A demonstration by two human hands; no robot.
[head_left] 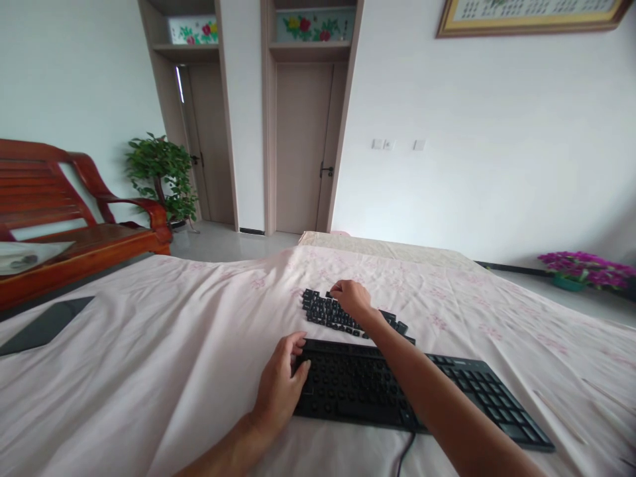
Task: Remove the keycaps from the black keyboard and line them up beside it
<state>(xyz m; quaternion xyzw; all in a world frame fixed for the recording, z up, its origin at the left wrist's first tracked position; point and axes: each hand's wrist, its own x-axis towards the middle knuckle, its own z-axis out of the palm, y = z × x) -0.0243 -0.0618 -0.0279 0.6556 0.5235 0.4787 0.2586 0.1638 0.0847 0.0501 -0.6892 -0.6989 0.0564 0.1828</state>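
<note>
1. A black keyboard (422, 397) lies flat on a pale pink cloth (149, 371) near the front edge of the covered surface, its cable (405, 457) trailing off toward the viewer.
2. The left hand (281, 384) rests curled over the keyboard's left end, thumb on the top face and fingers at the edge; a light steadying hold is judged, not a firm grip.
3. Beyond it, a pile of loose black keycaps (330, 313) sits on the cloth, just behind the keyboard.
4. The right hand (350, 297) is laid palm down on the far part of that pile, fingers bent; whether a keycap is pinched cannot be told.
5. The keyboard is judged rigid, light and long, best taken at both short ends; many of its keys look bare, so exposed stems may be fragile.
6. The keycaps are judged small, hard and slippery, best pinched 1 at a time by their sides.
7. Soft folds in the cloth could snag or hide caps.
8. Open room lies left and right; a dark flat pad (44, 324) lies at the far left edge, well apart.
</note>
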